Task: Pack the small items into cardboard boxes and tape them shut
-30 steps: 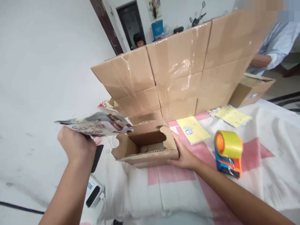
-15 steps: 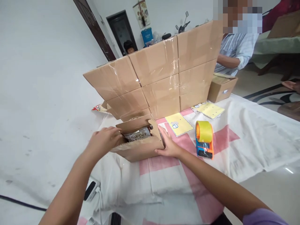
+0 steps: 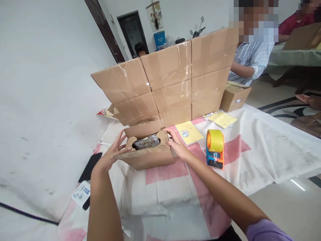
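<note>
A small cardboard box (image 3: 150, 160) stands on the cloth with its top flaps up and the two short side flaps folded inward. Between those flaps shows a silver packet (image 3: 147, 143) printed "Super Meal". At the box's left end is my left hand (image 3: 112, 152), fingers spread along the outside and thumb on the flap edge. My right hand (image 3: 178, 145) grips the right end, with fingers bent over the side flap. To the right, a tape dispenser (image 3: 215, 149) in orange and blue carries a yellow roll.
Behind the box rises a wall of taped cardboard boxes (image 3: 173, 77). Yellow cards (image 3: 190, 133) lie on the pink-and-white cloth (image 3: 175, 207). Another carton (image 3: 235, 97) stands at the right, near a person in a striped shirt (image 3: 253, 60). A white power strip (image 3: 82, 193) is at the left.
The side flaps have folded inward over the packet. My left hand has shifted to the box's left end and its fingers have spread; my right hand has moved higher on the right flap.
</note>
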A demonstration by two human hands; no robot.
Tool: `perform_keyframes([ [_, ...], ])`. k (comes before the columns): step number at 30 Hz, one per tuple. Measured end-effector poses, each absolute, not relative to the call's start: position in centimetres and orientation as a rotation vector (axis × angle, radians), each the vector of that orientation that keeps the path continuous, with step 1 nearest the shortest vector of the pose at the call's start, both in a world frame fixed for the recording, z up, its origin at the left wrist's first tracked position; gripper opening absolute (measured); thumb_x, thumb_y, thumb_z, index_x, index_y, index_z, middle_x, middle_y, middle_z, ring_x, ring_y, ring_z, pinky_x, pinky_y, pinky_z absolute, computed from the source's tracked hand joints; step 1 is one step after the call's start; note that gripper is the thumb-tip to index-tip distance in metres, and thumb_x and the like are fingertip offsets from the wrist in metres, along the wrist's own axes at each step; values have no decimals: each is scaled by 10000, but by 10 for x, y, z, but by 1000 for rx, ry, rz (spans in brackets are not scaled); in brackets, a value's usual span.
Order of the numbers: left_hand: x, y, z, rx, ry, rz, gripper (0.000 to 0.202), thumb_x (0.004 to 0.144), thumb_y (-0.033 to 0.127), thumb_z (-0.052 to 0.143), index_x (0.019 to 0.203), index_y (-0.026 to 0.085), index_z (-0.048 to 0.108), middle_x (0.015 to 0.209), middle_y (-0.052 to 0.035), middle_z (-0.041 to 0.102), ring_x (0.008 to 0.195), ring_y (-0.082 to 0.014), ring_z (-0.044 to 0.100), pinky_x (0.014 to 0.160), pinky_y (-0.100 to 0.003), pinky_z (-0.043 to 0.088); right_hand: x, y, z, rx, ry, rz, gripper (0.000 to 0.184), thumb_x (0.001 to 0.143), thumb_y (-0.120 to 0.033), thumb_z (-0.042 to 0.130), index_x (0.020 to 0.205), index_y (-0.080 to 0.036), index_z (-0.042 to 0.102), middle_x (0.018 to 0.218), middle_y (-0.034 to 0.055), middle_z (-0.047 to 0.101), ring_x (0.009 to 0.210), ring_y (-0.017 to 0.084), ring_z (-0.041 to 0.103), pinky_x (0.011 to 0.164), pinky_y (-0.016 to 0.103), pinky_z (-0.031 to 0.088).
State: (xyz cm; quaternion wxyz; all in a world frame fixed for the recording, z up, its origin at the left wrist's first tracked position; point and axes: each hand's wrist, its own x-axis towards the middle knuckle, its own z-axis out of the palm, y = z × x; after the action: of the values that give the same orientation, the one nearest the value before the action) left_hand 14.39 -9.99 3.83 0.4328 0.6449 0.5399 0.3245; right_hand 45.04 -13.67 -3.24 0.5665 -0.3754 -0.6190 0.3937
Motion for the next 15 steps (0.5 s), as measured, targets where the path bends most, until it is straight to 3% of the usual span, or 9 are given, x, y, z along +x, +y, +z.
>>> perform_keyframes([
  [2, 142, -96, 34, 1631, 1316, 881, 1173, 679, 431, 874, 1596, 484, 144, 1667, -82, 313, 1438, -344, 460, 1090, -504, 487, 451, -134, -32, -809, -1437, 898, 809, 732, -156, 481, 1515, -285, 325, 1578, 65, 415, 1490, 250, 347, 1223, 510, 274],
  [3, 141, -96, 33, 1645, 1301, 908, 1131, 680, 437, 870, 1593, 465, 203, 1647, -82, 361, 1443, -343, 453, 1090, -504, 487, 453, -134, -31, -778, -1465, 852, 834, 740, -156, 485, 1540, -290, 293, 1562, 60, 441, 1482, 246, 358, 1227, 504, 270],
  [4, 140, -96, 33, 1670, 1288, 920, 1019, 681, 455, 862, 1560, 430, 348, 1606, -83, 435, 1436, -350, 459, 1088, -502, 491, 456, -135, -31, -757, -1524, 795, 798, 769, -162, 482, 1539, -294, 318, 1520, 53, 493, 1473, 245, 367, 1231, 502, 263],
  [6, 141, -97, 35, 1738, 1260, 881, 648, 714, 524, 809, 1321, 338, 679, 1506, -84, 559, 1423, -373, 465, 1114, -511, 466, 465, -139, -29, -737, -1699, 698, 615, 870, -208, 455, 1477, -302, 459, 1425, 46, 583, 1475, 255, 355, 1240, 512, 236],
  [8, 142, -99, 38, 1786, 1243, 813, 452, 779, 613, 701, 1068, 282, 805, 1452, -84, 609, 1438, -383, 441, 1173, -526, 391, 476, -146, -26, -741, -1871, 676, 491, 948, -317, 469, 1435, -305, 534, 1465, 50, 560, 1526, 278, 259, 1249, 530, 195],
  [11, 143, -100, 43, 1749, 1252, 792, 577, 830, 740, 530, 1037, 283, 813, 1454, -71, 609, 1439, -369, 441, 1203, -533, 339, 483, -155, -21, -750, -1977, 724, 681, 906, -499, 627, 1524, -297, 427, 1609, 74, 394, 1568, 330, 130, 1245, 570, 162],
  [13, 143, -101, 48, 1668, 1277, 792, 729, 801, 851, 426, 1049, 282, 809, 1427, -83, 630, 1408, -374, 479, 1155, -531, 407, 477, -158, -19, -805, -1905, 706, 758, 860, -511, 698, 1527, -299, 408, 1569, 92, 438, 1557, 338, 158, 1240, 574, 174],
  [15, 145, -101, 54, 1620, 1311, 775, 796, 758, 904, 409, 1085, 291, 798, 1411, -88, 643, 1389, -383, 497, 1093, -517, 472, 465, -158, -17, -879, -1750, 698, 686, 868, -417, 689, 1496, -309, 435, 1447, 90, 545, 1511, 318, 265, 1233, 557, 206],
])
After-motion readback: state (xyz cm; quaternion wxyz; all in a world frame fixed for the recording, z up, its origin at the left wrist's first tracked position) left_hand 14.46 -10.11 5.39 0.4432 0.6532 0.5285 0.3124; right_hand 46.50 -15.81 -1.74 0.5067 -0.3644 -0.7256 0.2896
